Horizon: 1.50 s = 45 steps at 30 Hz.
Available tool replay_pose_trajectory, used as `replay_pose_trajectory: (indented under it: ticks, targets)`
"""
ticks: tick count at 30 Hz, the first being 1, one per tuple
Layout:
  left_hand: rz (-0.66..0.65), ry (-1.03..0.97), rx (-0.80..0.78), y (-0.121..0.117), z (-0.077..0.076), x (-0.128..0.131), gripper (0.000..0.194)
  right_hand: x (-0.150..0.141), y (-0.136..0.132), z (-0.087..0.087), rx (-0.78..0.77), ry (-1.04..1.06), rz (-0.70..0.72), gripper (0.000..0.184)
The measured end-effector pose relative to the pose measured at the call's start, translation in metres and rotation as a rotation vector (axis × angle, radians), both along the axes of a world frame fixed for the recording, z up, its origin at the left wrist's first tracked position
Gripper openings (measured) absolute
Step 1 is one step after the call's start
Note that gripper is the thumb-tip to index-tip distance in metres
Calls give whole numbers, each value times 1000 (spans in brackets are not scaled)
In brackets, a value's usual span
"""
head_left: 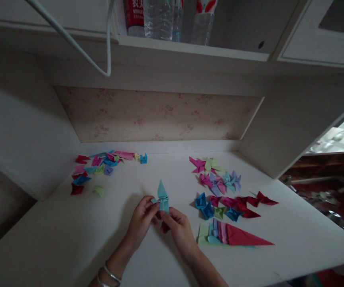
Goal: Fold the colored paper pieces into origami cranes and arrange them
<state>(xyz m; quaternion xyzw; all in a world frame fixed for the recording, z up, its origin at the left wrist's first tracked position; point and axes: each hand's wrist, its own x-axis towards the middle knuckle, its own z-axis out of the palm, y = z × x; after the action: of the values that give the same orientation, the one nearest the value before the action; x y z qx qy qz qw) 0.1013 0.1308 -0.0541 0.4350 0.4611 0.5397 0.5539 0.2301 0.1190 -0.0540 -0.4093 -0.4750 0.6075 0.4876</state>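
Both of my hands meet at the middle of the white desk (70, 235) and pinch one folded light-blue paper piece (162, 196), whose pointed tip stands upward. My left hand (142, 221) grips its left edge with thumb and fingers closed. My right hand (179, 228) holds its lower right part, fingers curled. A silver bracelet (109, 276) sits on my left wrist.
Several folded coloured paper pieces (100, 169) lie scattered at the back left. At the right are paper pinwheels (216, 175), small folded shapes (234, 205) and a stack of paper sheets with a red triangle (243, 237) on top. Bottles (160, 18) stand on a shelf above; a white cable (70, 40) hangs down.
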Motion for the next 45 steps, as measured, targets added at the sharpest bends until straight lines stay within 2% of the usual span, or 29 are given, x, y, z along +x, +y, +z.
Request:
replay_pose_trajectory:
  ticks: [3,7,12,16,18,20,23,26,28,32,36,39,41,43,45]
  targets:
    - [-27,11,12,-2,0,3,33,5,-2,1,-7,-15,-7,29]
    - [2,66,30,-3,-5,4,36,5,-6,1,-62,31,17,30]
    - [-104,51,65,-1,-8,1,32,6,-9,1,-81,66,113,28]
    - [-110,-19,17,0,-3,0,31,14,-7,6,-69,-11,159,34]
    - [-100,-42,-8,0,-1,-1,34,21,-6,12,-53,-108,122,40]
    - [-95,-35,-11,0,-1,-2,36,30,-5,21,10,-234,7,41]
    - [-136,12,24,0,-4,-1,34,42,-3,35,200,-417,-127,32]
    - [-198,46,71,-1,-9,1,32,46,0,44,416,-586,-60,29]
    - [-224,49,88,-2,-12,3,32,47,2,47,534,-670,16,20]
    - [-255,55,83,-3,-17,4,34,59,11,51,642,-732,103,19]
    - [-225,57,62,-2,-17,2,40,107,32,68,620,-855,75,19]
    - [-212,75,56,0,-17,1,39,171,62,84,565,-1071,-97,24]
    - [-207,96,44,1,-18,0,37,220,85,91,434,-1257,-207,28]
    - [-199,113,31,1,-19,0,35,267,106,94,323,-1461,-307,31]
    - [-192,117,16,1,-21,0,35,305,122,93,287,-1533,-332,31]
